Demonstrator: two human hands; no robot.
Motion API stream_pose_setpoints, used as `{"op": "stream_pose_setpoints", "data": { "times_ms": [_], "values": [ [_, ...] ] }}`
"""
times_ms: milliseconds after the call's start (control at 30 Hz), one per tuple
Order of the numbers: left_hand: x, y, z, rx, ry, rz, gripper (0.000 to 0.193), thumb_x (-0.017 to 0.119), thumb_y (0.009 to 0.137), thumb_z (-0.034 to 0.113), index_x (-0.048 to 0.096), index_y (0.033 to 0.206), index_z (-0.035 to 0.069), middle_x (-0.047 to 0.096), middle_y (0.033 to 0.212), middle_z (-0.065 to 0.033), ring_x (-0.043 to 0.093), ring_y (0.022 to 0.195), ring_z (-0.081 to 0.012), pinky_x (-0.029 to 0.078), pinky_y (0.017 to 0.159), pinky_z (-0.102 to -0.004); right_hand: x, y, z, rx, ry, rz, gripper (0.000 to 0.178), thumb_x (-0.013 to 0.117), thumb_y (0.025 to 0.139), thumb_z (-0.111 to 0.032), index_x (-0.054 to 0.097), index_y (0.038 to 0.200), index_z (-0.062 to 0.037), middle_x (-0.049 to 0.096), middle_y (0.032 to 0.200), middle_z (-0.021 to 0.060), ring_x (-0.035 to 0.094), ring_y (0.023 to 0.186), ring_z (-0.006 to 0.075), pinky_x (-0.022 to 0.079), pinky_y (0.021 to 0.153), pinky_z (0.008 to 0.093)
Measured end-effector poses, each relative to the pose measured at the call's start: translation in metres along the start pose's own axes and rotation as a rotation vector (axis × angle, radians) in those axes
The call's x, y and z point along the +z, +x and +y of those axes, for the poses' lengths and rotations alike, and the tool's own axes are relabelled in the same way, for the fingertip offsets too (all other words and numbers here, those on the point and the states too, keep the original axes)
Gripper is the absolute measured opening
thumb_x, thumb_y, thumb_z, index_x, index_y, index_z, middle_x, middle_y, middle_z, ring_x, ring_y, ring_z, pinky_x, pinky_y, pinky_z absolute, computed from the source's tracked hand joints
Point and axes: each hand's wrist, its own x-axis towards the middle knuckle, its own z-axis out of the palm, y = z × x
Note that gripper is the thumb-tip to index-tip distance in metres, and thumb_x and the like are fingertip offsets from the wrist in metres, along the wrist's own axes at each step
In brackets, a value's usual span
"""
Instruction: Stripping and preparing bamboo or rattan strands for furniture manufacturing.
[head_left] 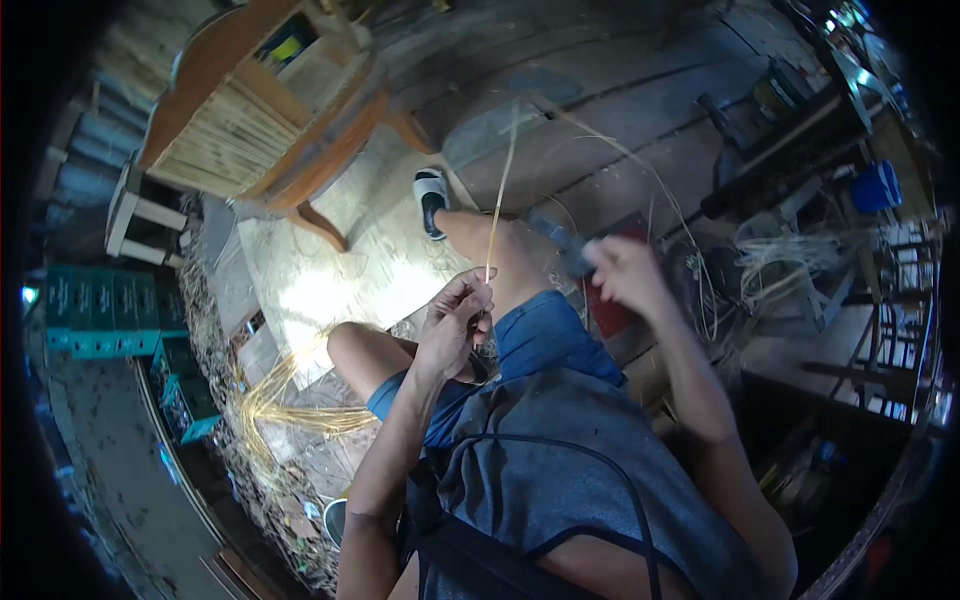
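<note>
Hands [456, 320] hold pale strip [501, 190] and blurred tool [572, 252], open gap between.

Motion blurs the right hand [632, 275] and the grey tool [572, 250] in it, whose exact shape cannot be told. The left hand [455, 322] hides part of the pale strip [501, 190]. The yellow strand bundle [310, 417] runs out of sight behind the left leg [363, 360]. The lower edge cuts off the left arm [375, 530].

So we've got a grubby floor [650, 100] with a pale sheet [385, 235] on it. Our wooden chair [235, 125] has a leg [324, 228] on that, golden strands [270, 405] sprawl by the sheet's near corner, and dry scraps [215, 335] litter its left side.
</note>
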Motion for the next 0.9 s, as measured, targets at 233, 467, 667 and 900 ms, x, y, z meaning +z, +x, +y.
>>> {"op": "stream_pose_setpoints", "data": {
  "times_ms": [233,467,667,900],
  "values": [
    [-0.007,0.011,-0.044,-0.13,0.097,0.183,0.016,0.061,0.089,0.006,0.055,0.103,0.002,0.06,0.079,-0.0041,0.056,0.057,-0.0089,0.046,0.047,-0.0192,0.084,-0.023,0.018,-0.441,-0.043,0.049,0.016,0.056,0.092,-0.018,0.049,0.091,-0.0034,0.06,0.069,0.0205,0.062,0.067,0.0418,0.047,0.053,0.0443],
    [-0.014,-0.003,-0.044,-0.097,0.066,0.138,0.016,0.063,0.086,0.003,0.053,0.098,0.002,0.062,0.078,-0.0049,0.056,0.056,-0.0084,0.046,0.047,-0.0194,0.102,-0.019,0.001,-0.255,0.033,-0.187,0.021,0.059,0.092,-0.02,0.049,0.092,-0.0017,0.061,0.063,0.0122,0.063,0.053,0.0234,0.046,0.046,0.0355],
    [-0.012,-0.021,-0.038,-0.085,0.329,0.169,0.019,0.065,0.086,0.007,0.053,0.098,0.0,0.058,0.069,-0.0028,0.053,0.054,-0.0069,0.044,0.045,-0.0196,0.105,-0.024,0.004,-0.084,-0.078,-0.513,0.033,0.051,0.095,-0.029,0.056,0.084,0.001,0.062,0.062,0.0132,0.063,0.053,0.0248,0.047,0.047,0.037],
    [-0.017,-0.03,-0.021,-0.033,0.804,0.11,0.026,0.063,0.09,0.02,0.059,0.084,-0.005,0.057,0.061,-0.0044,0.052,0.052,-0.0085,0.041,0.046,-0.0256,0.116,-0.024,0.012,-0.448,-0.139,-0.26,0.037,0.043,0.098,-0.027,0.057,0.079,0.0016,0.059,0.069,0.0261,0.06,0.068,0.0438,0.046,0.057,0.0477]
  ]
}}
